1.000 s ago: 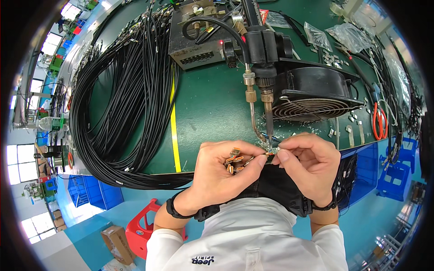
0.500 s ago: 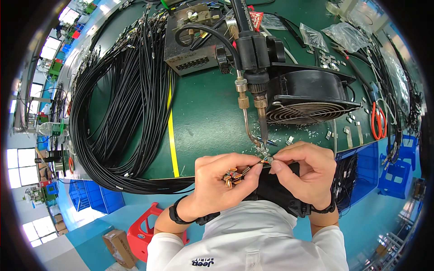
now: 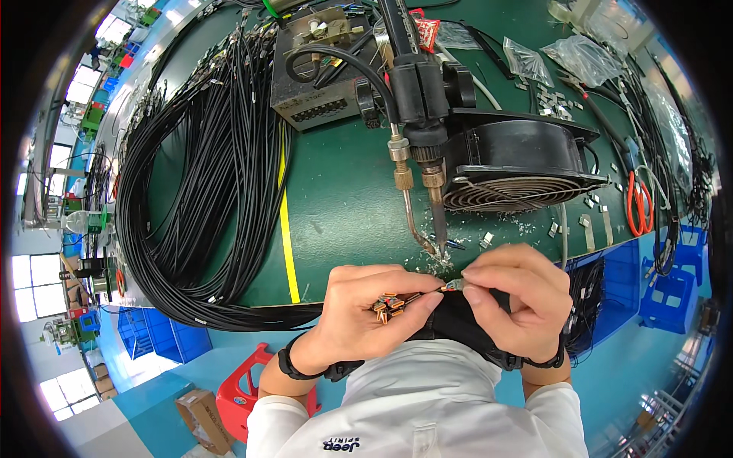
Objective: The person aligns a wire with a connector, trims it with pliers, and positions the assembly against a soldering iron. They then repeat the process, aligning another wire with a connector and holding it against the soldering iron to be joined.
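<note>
Fingers (image 3: 427, 299) of the left hand (image 3: 366, 317) closed around a bunch of small copper terminals (image 3: 388, 306), while the right hand (image 3: 519, 301) pinched one small metal connector (image 3: 453, 285) between thumb and forefinger. Both hands met just off the table's (image 3: 343, 198) near edge, below the soldering tips (image 3: 435, 243). Coiled black cables (image 3: 198, 183) crowded the left edge; the fan (image 3: 519, 164) sat right of the tips.

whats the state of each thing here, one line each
left hand: closed on a bunch of small copper-tipped pieces
right hand: fingers pinching a small metal piece
soldering irons: mounted, tips pointing down at the bench
fan: lying tilted, spinning or not cannot tell
black cables: looped in a bundle
red scissors: lying closed
green bench: littered with bits
</note>
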### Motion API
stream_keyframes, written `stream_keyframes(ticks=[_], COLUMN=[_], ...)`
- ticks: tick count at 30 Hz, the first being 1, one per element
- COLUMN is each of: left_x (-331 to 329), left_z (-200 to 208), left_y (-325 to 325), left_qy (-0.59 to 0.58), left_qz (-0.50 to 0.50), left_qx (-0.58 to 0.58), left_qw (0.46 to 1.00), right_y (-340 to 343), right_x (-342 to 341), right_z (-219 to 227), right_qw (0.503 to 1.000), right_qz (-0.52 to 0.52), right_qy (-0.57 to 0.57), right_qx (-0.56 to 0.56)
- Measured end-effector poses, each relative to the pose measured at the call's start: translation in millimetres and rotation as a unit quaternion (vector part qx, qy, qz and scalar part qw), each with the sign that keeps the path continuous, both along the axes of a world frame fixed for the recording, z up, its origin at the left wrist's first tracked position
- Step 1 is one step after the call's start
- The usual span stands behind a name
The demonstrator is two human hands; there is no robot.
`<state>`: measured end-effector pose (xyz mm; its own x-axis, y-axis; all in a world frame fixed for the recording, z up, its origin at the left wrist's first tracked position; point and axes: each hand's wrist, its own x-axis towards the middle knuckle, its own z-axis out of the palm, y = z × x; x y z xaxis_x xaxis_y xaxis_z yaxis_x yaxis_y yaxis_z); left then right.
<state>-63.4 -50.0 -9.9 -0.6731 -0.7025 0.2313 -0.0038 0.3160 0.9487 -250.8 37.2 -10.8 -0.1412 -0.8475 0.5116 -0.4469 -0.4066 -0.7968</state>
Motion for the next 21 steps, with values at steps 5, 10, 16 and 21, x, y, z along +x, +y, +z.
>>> stream_keyframes(ticks=[5, 10, 16, 21], left_x=[0.6, 3.7, 2.7, 5.1], left_z=[-0.5, -1.0, 0.6, -3.0], left_y=[-0.1, -2.4, -3.6, -2.3], left_qy=[-0.002, -0.016, -0.019, -0.017], left_qz=[-0.015, -0.053, -0.066, -0.077], left_qx=[-0.004, -0.019, -0.017, -0.030], left_qw=[1.000, 0.998, 0.998, 0.996], right_y=[3.5, 4.3, 10.8, 12.7], right_x=[3.8, 1.1, 5.1, -1.8], right_z=[2.3, 3.0, 12.0, 12.5], right_qw=[1.000, 0.998, 0.993, 0.988], right_qz=[0.016, 0.052, 0.014, 0.047], right_qy=[-0.002, 0.020, -0.076, -0.050], right_qx=[0.025, 0.021, 0.090, 0.137])
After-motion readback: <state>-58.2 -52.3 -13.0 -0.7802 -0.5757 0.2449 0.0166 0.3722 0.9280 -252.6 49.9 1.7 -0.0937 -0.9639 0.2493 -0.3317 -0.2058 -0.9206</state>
